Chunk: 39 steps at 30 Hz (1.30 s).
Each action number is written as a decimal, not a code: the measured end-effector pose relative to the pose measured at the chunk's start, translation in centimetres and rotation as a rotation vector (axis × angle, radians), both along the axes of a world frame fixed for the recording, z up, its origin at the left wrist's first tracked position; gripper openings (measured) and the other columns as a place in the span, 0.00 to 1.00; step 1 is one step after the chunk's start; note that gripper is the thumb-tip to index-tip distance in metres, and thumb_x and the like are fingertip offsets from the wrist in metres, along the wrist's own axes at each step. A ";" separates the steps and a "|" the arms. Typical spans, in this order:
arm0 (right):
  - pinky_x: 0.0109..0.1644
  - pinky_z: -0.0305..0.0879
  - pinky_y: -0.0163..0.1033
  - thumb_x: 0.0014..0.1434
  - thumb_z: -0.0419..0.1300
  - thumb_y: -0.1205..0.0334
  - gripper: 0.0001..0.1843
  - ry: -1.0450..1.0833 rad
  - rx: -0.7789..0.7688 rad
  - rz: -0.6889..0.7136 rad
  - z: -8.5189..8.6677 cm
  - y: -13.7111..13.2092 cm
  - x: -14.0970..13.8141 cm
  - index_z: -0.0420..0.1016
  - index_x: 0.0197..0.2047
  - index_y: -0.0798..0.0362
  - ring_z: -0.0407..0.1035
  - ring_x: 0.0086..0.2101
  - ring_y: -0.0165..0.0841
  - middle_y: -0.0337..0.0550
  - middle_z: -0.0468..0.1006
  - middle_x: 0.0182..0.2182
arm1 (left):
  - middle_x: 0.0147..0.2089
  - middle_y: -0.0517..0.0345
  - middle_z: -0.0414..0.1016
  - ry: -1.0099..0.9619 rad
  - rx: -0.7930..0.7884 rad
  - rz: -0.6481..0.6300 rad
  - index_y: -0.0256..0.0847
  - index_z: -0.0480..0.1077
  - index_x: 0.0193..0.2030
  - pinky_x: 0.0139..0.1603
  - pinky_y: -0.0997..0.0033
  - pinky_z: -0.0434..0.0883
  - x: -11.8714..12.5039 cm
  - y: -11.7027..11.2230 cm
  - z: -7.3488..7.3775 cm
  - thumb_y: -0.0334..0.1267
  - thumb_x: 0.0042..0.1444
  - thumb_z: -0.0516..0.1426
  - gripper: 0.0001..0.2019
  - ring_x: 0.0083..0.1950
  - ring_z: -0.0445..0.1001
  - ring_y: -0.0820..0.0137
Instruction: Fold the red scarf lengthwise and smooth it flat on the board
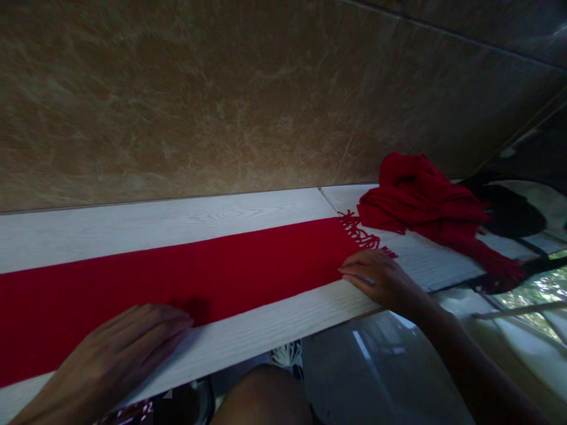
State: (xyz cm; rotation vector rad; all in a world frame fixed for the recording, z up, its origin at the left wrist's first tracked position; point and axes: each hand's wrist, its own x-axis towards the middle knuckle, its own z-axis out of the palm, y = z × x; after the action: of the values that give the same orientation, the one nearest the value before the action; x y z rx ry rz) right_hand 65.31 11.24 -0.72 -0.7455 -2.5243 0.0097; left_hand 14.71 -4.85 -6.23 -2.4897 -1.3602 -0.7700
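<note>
A long red scarf [248, 268] lies flat along a white wood-grain bench, its fringed end pointing right. My left hand [128, 342] rests on the scarf's near edge with the fingers stretched out, a small shadow beside the fingertips. At the near corner of the fringed end, my right hand [376, 273] has its thumb and fingers closed on the scarf's edge. Just past the fringe is a second red fringed cloth [425, 198], bunched in a loose heap. The scarf's left end runs out of view.
The white bench [287, 308] runs along a brown marbled wall [221, 106]. A black item [509, 209] is at the far right, beyond the heap. Below the bench show my knee [263, 398], a shoe [287, 354] and a glossy floor [354, 366].
</note>
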 end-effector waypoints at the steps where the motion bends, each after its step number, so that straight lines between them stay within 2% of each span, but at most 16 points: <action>1: 0.47 0.77 0.46 0.75 0.58 0.67 0.11 0.001 -0.015 0.006 0.0 0.2 0.1 0.84 0.46 0.51 0.80 0.41 0.39 0.46 0.85 0.41 | 0.49 0.68 0.89 0.033 0.062 -0.043 0.58 0.83 0.57 0.53 0.67 0.83 0.7 0.2 1.0 0.43 0.74 0.52 0.17 0.44 0.87 0.67; 4: 0.47 0.78 0.46 0.74 0.56 0.67 0.12 0.009 -0.068 -0.013 0.1 0.5 0.3 0.83 0.45 0.50 0.80 0.41 0.40 0.47 0.84 0.40 | 0.41 0.65 0.88 0.032 0.108 -0.065 0.49 0.81 0.48 0.43 0.71 0.82 3.0 1.0 3.8 0.44 0.77 0.53 0.14 0.37 0.85 0.69; 7: 0.47 0.79 0.48 0.73 0.57 0.66 0.11 0.038 -0.060 -0.032 0.1 0.4 0.0 0.82 0.45 0.50 0.80 0.41 0.42 0.47 0.84 0.40 | 0.38 0.61 0.85 -0.019 0.054 0.016 0.45 0.79 0.46 0.36 0.71 0.79 4.8 1.5 5.1 0.45 0.78 0.53 0.14 0.34 0.83 0.70; 9: 0.51 0.79 0.50 0.73 0.58 0.64 0.09 0.073 -0.018 -0.035 0.0 0.0 -0.9 0.81 0.48 0.50 0.81 0.44 0.44 0.49 0.85 0.43 | 0.39 0.58 0.85 0.005 0.034 0.049 0.42 0.80 0.49 0.38 0.70 0.78 5.3 1.6 5.3 0.44 0.78 0.54 0.14 0.35 0.82 0.69; 11: 0.55 0.79 0.53 0.75 0.59 0.60 0.11 0.082 0.011 -0.030 -0.3 -0.6 -2.6 0.80 0.54 0.51 0.80 0.49 0.46 0.51 0.85 0.49 | 0.42 0.55 0.85 0.048 0.026 0.022 0.40 0.80 0.54 0.41 0.68 0.78 5.6 1.6 5.2 0.42 0.78 0.54 0.14 0.38 0.82 0.68; 15: 0.58 0.77 0.56 0.77 0.58 0.53 0.18 0.036 -0.003 0.043 -0.8 -2.5 -8.2 0.78 0.63 0.51 0.79 0.56 0.47 0.52 0.83 0.57 | 0.42 0.55 0.84 0.048 -0.005 0.009 0.40 0.81 0.49 0.40 0.69 0.75 5.6 1.8 5.0 0.41 0.78 0.54 0.14 0.39 0.79 0.69; 19: 0.70 0.68 0.60 0.74 0.61 0.54 0.26 -0.009 -0.003 0.082 -1.6 -4.1 -14.3 0.74 0.71 0.52 0.71 0.66 0.48 0.53 0.77 0.68 | 0.41 0.55 0.83 0.023 -0.013 0.055 0.39 0.81 0.47 0.40 0.69 0.73 5.7 2.1 5.1 0.40 0.77 0.57 0.12 0.39 0.77 0.69; 22: 0.74 0.63 0.62 0.73 0.59 0.58 0.26 -0.038 0.016 0.058 -2.3 -4.4 -16.9 0.74 0.71 0.54 0.70 0.67 0.47 0.54 0.76 0.68 | 0.40 0.56 0.83 0.013 0.006 0.069 0.39 0.80 0.47 0.40 0.68 0.72 5.7 2.2 5.1 0.41 0.77 0.57 0.12 0.38 0.76 0.69; 26: 0.73 0.64 0.65 0.73 0.52 0.66 0.26 -0.041 0.063 0.025 -3.0 -4.0 -17.5 0.75 0.70 0.58 0.73 0.64 0.47 0.54 0.78 0.66 | 0.40 0.56 0.83 -0.015 0.006 0.060 0.39 0.81 0.47 0.40 0.68 0.72 5.5 2.2 5.0 0.42 0.78 0.56 0.13 0.39 0.77 0.69; 31: 0.73 0.64 0.66 0.73 0.51 0.62 0.27 -0.060 0.066 -0.019 -3.2 -3.6 -16.8 0.74 0.71 0.56 0.73 0.65 0.48 0.52 0.77 0.67 | 0.40 0.56 0.83 -0.071 0.033 0.034 0.40 0.80 0.48 0.41 0.68 0.73 5.4 2.3 4.9 0.42 0.78 0.56 0.13 0.40 0.77 0.70; 35: 0.74 0.62 0.66 0.72 0.49 0.65 0.29 -0.075 0.041 -0.047 -3.2 -3.7 -17.1 0.73 0.72 0.53 0.71 0.67 0.46 0.49 0.76 0.68 | 0.42 0.56 0.83 -0.106 0.040 -0.004 0.39 0.80 0.49 0.42 0.69 0.74 5.3 2.3 5.0 0.39 0.77 0.58 0.09 0.41 0.77 0.70; 39: 0.74 0.59 0.71 0.71 0.50 0.63 0.31 -0.126 0.016 -0.123 -3.2 -3.8 -17.5 0.69 0.75 0.53 0.64 0.71 0.49 0.52 0.69 0.73 | 0.43 0.55 0.83 -0.115 0.016 -0.019 0.39 0.80 0.49 0.43 0.69 0.74 5.2 2.3 4.9 0.38 0.76 0.58 0.09 0.41 0.77 0.70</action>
State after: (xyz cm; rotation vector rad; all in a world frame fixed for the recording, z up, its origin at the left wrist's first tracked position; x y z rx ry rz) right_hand 47.83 7.43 -3.92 -0.9202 -2.5887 -0.1022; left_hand 19.89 -2.59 -1.31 -2.4841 -1.3627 -0.9379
